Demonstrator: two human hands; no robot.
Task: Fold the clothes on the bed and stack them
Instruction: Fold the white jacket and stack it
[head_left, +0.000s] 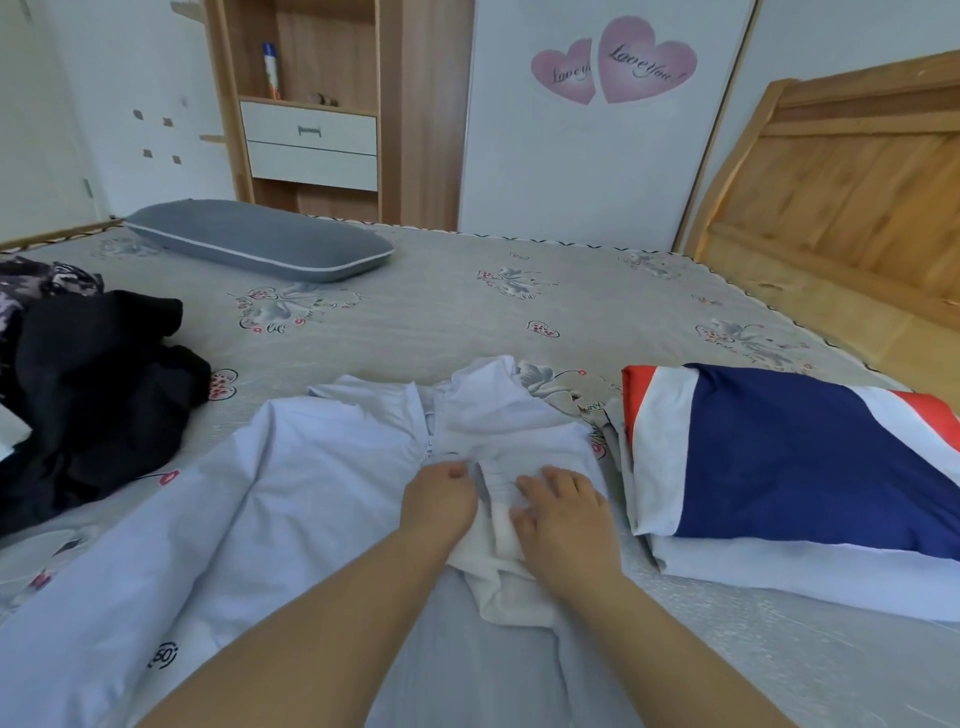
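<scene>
Beside the folded stack (810, 467), on its left, lies the pale blue zip jacket (291, 493) we are working on, spread flat on the bed (467, 301). Our left hand (439, 499) and right hand (563, 512) both rest on it near the stack-side edge. Left hand: fingers curled, appearing to pinch a fold of cloth close to the zip (428, 441). Right hand: fingers spread slightly, lying flat and pressing the turned-in white panel (498, 530); whether the thumb grips anything, we cannot tell. Orientation: the collar points away from us, toward the wardrobe (597, 171) beyond the stack; the hem runs out of view toward us, so the long axis lies near to far, with the zip line along it. One sleeve trails off on the side away from the stack. Progress, as we judge it: the stack holds a folded navy, white and red piece on a pale layer, so at least one garment looks done. The jacket seems in its first fold only. Far from the stack, past the jacket, a black heap (98, 384) and a dark patterned item (36, 280) sit unfolded. A grey pillow (260, 239) lies farther back. Most of the work remains.
</scene>
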